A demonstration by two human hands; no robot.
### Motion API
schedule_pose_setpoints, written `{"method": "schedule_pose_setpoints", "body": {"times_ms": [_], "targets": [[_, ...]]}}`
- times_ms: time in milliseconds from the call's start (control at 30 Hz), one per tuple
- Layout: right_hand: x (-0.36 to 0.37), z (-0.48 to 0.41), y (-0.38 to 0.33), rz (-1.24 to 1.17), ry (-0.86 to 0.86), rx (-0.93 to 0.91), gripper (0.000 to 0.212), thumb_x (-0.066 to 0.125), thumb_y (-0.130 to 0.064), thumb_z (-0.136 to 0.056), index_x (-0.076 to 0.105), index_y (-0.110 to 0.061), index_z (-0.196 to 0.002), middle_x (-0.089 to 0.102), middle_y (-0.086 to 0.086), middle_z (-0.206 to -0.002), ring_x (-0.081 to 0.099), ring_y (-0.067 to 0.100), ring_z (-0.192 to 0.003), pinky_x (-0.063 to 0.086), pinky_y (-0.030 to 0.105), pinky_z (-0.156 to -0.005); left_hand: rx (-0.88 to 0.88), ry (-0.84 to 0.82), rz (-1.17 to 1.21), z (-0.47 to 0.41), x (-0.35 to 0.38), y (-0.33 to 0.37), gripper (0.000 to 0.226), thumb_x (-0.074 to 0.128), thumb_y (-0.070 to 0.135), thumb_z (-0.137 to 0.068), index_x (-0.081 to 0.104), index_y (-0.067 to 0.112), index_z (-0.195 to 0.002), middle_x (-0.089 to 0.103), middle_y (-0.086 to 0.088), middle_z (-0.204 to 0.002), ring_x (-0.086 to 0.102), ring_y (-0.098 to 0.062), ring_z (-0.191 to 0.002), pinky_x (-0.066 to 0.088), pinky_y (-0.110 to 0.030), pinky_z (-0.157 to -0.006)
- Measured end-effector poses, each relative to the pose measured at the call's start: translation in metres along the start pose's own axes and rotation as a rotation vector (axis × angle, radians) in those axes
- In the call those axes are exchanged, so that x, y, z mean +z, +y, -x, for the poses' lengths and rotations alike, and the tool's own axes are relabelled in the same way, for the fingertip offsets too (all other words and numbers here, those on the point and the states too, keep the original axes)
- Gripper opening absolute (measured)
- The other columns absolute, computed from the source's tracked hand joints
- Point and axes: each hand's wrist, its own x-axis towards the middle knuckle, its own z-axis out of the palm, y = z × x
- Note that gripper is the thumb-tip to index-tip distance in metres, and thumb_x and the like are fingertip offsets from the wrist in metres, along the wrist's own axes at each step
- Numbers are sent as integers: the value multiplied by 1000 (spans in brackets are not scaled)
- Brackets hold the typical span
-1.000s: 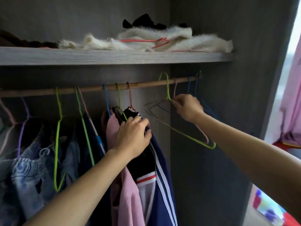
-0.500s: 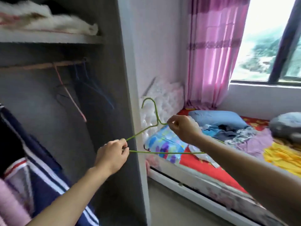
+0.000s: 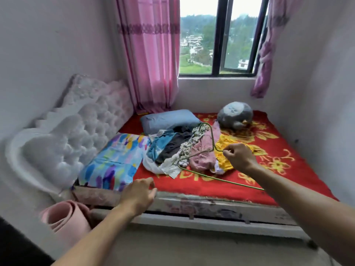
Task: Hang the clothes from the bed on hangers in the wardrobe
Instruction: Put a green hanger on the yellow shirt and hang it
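My right hand (image 3: 240,157) pinches a thin green hanger (image 3: 212,139) where the neck meets the shoulder wire. I hold it up over the clothes pile (image 3: 182,148). The hook points away from me, toward the blue pillow (image 3: 169,120). The long bottom wire runs to the right and slips behind my right arm, so I cannot see its end.

My left hand (image 3: 138,196) hangs over the near edge of the bed (image 3: 201,189). The fingers are loosely bent and hold nothing. I see it from the back, so the fingertips are mostly hidden.

The clothes lie in a heap in the middle of the red bed cover. I see blue, dark grey, white, pink and yellow cloth. They are all bunched up, so I cannot tell how many there are or what each one is.

A colourful pillow (image 3: 115,160) lies just left of the heap. A grey soft toy (image 3: 235,115) sits behind it, a bit blurry. A pink roll (image 3: 65,219) stands on the floor by the headboard (image 3: 76,127).
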Motion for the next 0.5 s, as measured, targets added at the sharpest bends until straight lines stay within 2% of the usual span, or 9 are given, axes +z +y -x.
{"method": "schedule_pose_setpoints", "body": {"times_ms": [67,167,300,400,500], "targets": [[-1,-29,31,-1,34,64,17,61,-22,-84,74,-15,-78,72,5,-81,65,27,-80,43,34,-62,43,-34,4,-45,20,12,23,51,44,-89,62,28,-102,69,5,-101,63,-18,-97,48,-31,-78],[1,-75,70,-3,96,165,16,62,-30,-87,73,-19,-83,72,2,-84,65,24,-79,45,32,-64,92,-73,13,-117,46,26,23,51,43,-89,62,28,-103,69,3,-100,63,-19,-96,47,-30,-76],[6,-133,107,-5,138,314,18,60,-34,-89,72,-21,-91,69,-2,-72,65,17,-64,49,31,-64,143,-186,16,-205,72,42,23,49,41,-91,61,26,-103,69,1,-101,64,-21,-94,45,-29,-70],[13,-168,137,-46,177,424,18,59,-34,-91,71,-20,-92,71,1,-80,66,22,-74,45,30,-65,193,-241,23,-268,88,57,24,49,38,-92,62,23,-106,69,0,-97,63,-19,-86,41,-29,-64],[16,-191,172,-94,218,529,15,60,-30,-90,69,-20,-85,69,0,-71,66,22,-70,43,29,-61,247,-300,-2,-317,107,79,20,50,39,-92,60,25,-103,68,2,-102,61,-19,-90,39,-29,-65]]}}
